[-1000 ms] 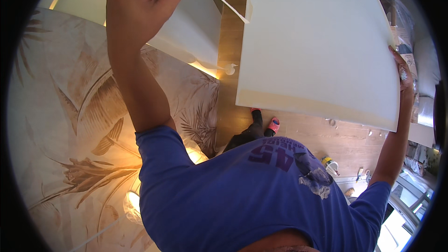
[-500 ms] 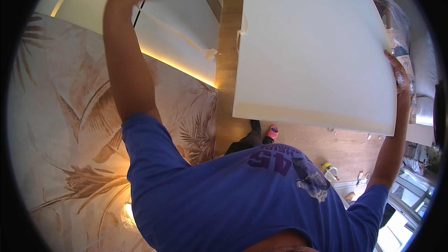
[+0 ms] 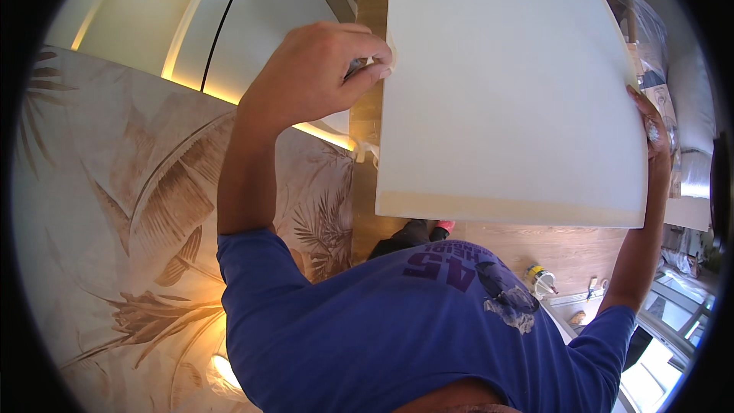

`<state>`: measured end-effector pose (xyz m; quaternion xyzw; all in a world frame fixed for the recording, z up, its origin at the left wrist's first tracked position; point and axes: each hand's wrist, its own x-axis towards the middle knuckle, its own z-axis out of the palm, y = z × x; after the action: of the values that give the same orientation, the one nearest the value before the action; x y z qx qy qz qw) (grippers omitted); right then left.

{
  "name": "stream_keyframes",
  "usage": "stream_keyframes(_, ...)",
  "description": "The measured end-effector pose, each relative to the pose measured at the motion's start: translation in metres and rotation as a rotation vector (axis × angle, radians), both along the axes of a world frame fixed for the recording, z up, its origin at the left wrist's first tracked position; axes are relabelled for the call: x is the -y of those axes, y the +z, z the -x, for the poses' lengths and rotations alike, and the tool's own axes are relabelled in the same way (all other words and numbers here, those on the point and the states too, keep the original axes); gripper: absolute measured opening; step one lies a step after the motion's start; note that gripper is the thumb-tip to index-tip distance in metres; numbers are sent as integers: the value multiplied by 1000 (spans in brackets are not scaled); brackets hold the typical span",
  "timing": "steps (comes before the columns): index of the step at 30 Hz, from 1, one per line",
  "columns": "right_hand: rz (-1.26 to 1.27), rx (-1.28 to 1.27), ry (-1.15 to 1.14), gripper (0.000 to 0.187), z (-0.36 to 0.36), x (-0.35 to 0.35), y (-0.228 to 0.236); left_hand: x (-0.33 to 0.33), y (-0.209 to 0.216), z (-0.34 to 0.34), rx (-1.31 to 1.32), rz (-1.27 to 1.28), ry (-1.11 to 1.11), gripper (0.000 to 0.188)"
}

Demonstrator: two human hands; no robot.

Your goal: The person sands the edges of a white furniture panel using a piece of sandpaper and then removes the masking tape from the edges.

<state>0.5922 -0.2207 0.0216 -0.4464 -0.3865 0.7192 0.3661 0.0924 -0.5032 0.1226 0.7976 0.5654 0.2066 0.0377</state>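
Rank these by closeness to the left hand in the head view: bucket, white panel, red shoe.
1. White panel, at the left hand's fingertips, on its right.
2. Red shoe, below the panel's bottom edge.
3. Bucket, lower and farther right.

Our left arm (image 3: 248,164) rises from a bent elbow (image 3: 246,229), the wrist (image 3: 264,111) turned inward, and the left grip (image 3: 321,69) has its thumb (image 3: 364,84) and forefinger (image 3: 375,47) drawn close together. Our right arm (image 3: 644,245) reaches forward and outward, straighter, the right grip (image 3: 652,124) pointing away from us, with pale smears (image 3: 653,132) on its skin.
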Motion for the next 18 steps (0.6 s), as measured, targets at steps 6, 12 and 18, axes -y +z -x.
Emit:
stream_keyframes(6,28,-3,1,36,20,11,11,-20,5,11,-144,-94,-83,7)
stream_keyframes(12,45,-48,54,29,15,10,10,-55,30,28,-195,-28,56,9)
stream_keyframes(18,58,-9,66,27,20,12,21,-82,69,66,-205,-394,168,14)
